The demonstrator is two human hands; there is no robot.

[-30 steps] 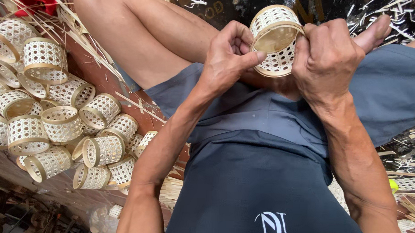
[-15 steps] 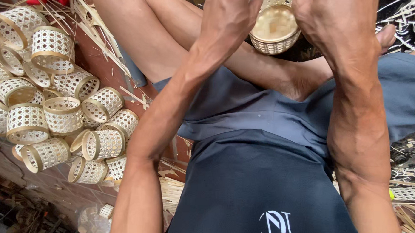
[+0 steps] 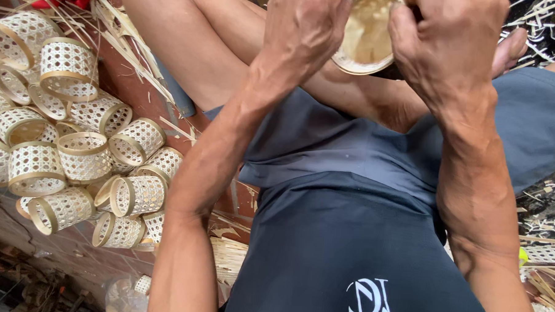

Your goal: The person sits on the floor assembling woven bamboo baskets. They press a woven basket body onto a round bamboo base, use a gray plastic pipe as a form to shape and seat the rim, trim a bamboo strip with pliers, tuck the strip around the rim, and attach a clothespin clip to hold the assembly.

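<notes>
Two hands, left point(image 3: 306, 34) and right point(image 3: 447, 51), fingers clamped around one small woven basket point(image 3: 364, 39)

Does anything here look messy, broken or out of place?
Nothing looks broken. The woven baskets lie jumbled at left, some tipped on their sides, with loose bamboo strips strewn beside them. Both hands grip one basket.

Down and well to the left of our fingers point(image 3: 306, 28) we're looking at a reddish-brown floor point(image 3: 71, 250), worn and scuffed. A heap of small woven baskets point(image 3: 81, 155) lies right on it, open-lattice cylinders with pale rims, tipped every way and touching one another. Loose bamboo strips point(image 3: 128, 31) lie scattered beside them, closer to our fingers. Over to the right, below our fingers, more pale offcuts point(image 3: 546, 288) litter darker ground.
</notes>
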